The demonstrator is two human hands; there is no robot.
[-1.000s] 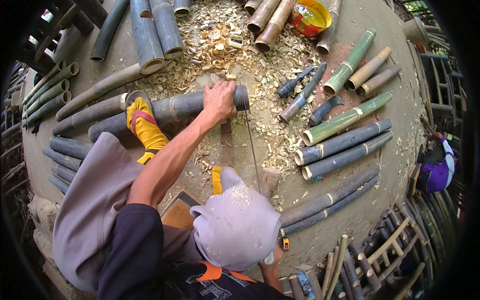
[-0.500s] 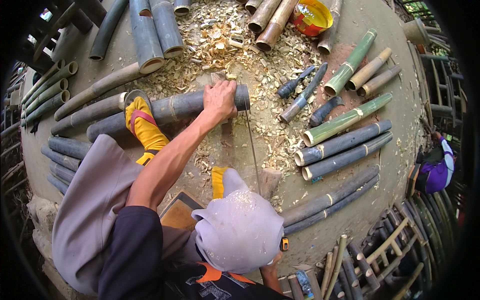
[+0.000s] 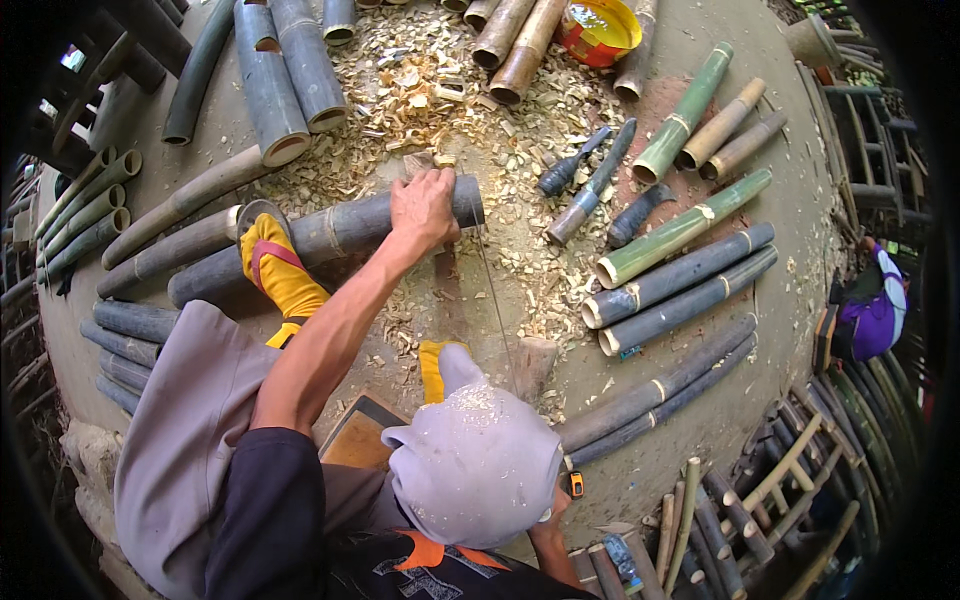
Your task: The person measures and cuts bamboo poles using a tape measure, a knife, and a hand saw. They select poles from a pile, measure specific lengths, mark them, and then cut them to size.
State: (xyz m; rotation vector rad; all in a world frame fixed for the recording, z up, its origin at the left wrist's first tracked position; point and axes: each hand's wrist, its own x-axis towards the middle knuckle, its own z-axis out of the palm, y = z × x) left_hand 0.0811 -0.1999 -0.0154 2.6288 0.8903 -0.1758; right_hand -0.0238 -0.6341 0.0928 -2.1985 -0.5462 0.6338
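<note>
My left hand (image 3: 424,212) is closed over the top of a thick dark bamboo pole (image 3: 345,230), near its right end. The thin saw blade (image 3: 494,295) crosses that end and runs back toward my bent right knee. Mostly hidden behind the knee is my right hand (image 3: 553,512); its fingers barely show. Beside it juts an orange-and-black piece that looks like the saw's handle (image 3: 575,484). My left foot, in a yellow sock (image 3: 280,265) and a sandal, presses on the pole. A small wooden block (image 3: 418,163) lies just beyond the pole.
Pale wood chips (image 3: 410,90) cover the ground ahead. On the right lie green bamboo lengths (image 3: 690,228), dark poles (image 3: 680,275) and dark tools (image 3: 595,185). A red-and-yellow bucket (image 3: 600,35) stands at the back. Another person (image 3: 872,310) is at far right.
The saw handle and my right hand have shifted slightly right, away from the pole. My left hand keeps its hold on the bamboo, and the whole view has drifted a little left.
</note>
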